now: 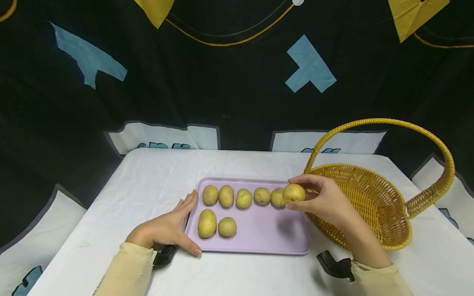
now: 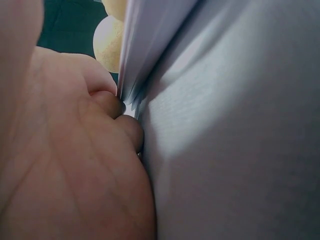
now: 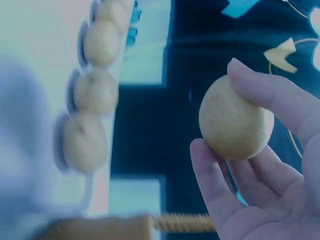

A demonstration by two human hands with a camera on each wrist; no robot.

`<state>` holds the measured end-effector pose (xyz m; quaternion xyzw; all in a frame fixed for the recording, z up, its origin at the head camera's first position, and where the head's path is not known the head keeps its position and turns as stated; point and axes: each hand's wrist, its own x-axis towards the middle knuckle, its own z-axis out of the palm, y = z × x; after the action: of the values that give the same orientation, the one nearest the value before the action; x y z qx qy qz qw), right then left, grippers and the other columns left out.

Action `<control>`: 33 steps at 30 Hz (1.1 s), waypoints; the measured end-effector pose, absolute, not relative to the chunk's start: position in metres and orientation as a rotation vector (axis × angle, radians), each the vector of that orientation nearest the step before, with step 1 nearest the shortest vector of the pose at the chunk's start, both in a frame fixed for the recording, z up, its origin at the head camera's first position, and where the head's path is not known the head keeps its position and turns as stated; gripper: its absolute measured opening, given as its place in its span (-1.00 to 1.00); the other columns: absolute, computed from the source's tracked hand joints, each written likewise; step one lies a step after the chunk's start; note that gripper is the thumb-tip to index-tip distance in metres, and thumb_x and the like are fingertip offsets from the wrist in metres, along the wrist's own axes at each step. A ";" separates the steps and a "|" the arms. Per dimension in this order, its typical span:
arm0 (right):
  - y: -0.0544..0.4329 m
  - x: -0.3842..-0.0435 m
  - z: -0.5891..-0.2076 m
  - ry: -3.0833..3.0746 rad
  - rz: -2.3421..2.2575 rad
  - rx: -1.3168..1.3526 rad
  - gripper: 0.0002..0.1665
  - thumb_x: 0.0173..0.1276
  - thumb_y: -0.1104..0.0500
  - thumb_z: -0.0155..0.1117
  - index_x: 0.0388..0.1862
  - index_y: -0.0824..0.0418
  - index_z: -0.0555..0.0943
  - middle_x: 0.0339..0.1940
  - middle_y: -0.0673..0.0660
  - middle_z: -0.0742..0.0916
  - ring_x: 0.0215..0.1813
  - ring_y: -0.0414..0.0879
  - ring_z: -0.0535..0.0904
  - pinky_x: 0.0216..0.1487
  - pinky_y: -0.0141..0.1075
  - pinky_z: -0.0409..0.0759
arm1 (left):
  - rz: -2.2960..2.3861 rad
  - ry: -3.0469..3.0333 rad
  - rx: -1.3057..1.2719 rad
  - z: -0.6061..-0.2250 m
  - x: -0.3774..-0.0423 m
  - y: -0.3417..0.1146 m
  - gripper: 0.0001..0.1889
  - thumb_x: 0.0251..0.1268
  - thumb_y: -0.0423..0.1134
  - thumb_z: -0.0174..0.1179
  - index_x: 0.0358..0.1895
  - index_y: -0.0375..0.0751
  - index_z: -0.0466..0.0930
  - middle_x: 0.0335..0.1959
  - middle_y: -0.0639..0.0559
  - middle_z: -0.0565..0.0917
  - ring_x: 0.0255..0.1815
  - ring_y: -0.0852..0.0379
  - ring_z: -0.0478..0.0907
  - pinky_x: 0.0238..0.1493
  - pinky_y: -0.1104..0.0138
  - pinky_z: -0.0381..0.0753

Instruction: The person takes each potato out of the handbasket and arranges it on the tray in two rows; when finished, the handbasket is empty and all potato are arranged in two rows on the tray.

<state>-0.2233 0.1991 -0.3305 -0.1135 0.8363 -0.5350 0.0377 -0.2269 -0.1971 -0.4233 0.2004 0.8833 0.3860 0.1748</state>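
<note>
My right hand (image 1: 326,198) pinches a yellow potato (image 1: 294,193) between thumb and fingers, raised above the right part of the lilac tray (image 1: 259,238). In the right wrist view the same potato (image 3: 232,120) sits at the fingertips. On the tray, a back row of several potatoes (image 1: 244,198) runs from left to right. In front of that row, at the left, lie a longer potato (image 1: 207,223) and a rounder potato (image 1: 227,227). My left hand (image 1: 168,226) rests spread against the tray's left side, its thumb by the near left corner. In the left wrist view, its fingers touch the tray edge (image 2: 131,55).
A yellow wicker basket (image 1: 401,236) with a tall arched handle (image 1: 385,121) stands right of the tray, partly behind my right forearm. White cloth (image 1: 166,164) covers the table. A black curtain (image 1: 207,90) with blue and yellow patches hangs behind.
</note>
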 end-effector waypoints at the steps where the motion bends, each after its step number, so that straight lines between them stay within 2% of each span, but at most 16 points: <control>1: 0.194 -0.224 -0.334 2.553 -1.645 -0.352 -0.32 -0.01 0.29 0.67 0.14 0.36 0.64 0.15 0.28 0.66 0.02 0.06 0.68 -0.03 -0.31 0.67 | 1.095 2.504 0.569 -0.423 -0.227 -0.197 0.62 -0.45 0.08 0.73 0.62 -0.29 -0.37 0.63 -0.25 -0.37 0.56 -0.38 -0.49 0.47 -0.25 -0.37; 5: 0.178 -0.225 -0.352 2.512 -1.639 -0.386 -0.37 -0.04 0.32 0.67 0.07 0.34 0.67 0.11 0.26 0.68 -0.01 0.06 0.70 0.00 -0.25 0.67 | 1.104 2.501 0.583 -0.423 -0.227 -0.196 0.62 -0.43 0.07 0.73 0.62 -0.31 -0.37 0.63 -0.27 -0.36 0.56 -0.39 -0.48 0.47 -0.25 -0.36; 10: 0.159 -0.226 -0.376 2.539 -1.562 -0.449 -0.38 -0.09 0.24 0.71 0.02 0.26 0.72 0.02 0.14 0.70 0.04 0.06 0.66 0.12 -0.09 0.63 | 1.109 2.500 0.579 -0.425 -0.226 -0.195 0.61 -0.43 0.07 0.73 0.62 -0.30 -0.37 0.63 -0.26 -0.37 0.57 -0.37 -0.49 0.47 -0.24 -0.36; 19: 0.135 -0.221 -0.398 2.465 -1.507 -0.468 -0.38 -0.06 0.22 0.71 0.04 0.25 0.71 -0.01 0.12 0.71 -0.03 0.03 0.71 0.01 -0.16 0.68 | 1.084 2.517 0.573 -0.422 -0.226 -0.196 0.62 -0.44 0.09 0.72 0.62 -0.29 -0.38 0.63 -0.25 -0.37 0.57 -0.37 -0.48 0.48 -0.23 -0.36; 33: 0.121 -0.212 -0.409 2.538 -1.418 -0.605 -0.45 -0.12 0.31 0.71 -0.06 0.17 0.74 -0.02 0.07 0.70 0.01 -0.04 0.65 0.01 -0.34 0.66 | 1.086 2.512 0.544 -0.421 -0.225 -0.195 0.62 -0.46 0.09 0.73 0.63 -0.25 -0.35 0.64 -0.22 -0.34 0.57 -0.36 -0.47 0.48 -0.24 -0.35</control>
<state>-0.2116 0.1205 -0.4089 -0.2029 0.8515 -0.4758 0.0858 -0.2247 -0.1954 -0.4209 0.1918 0.8865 0.3832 0.1748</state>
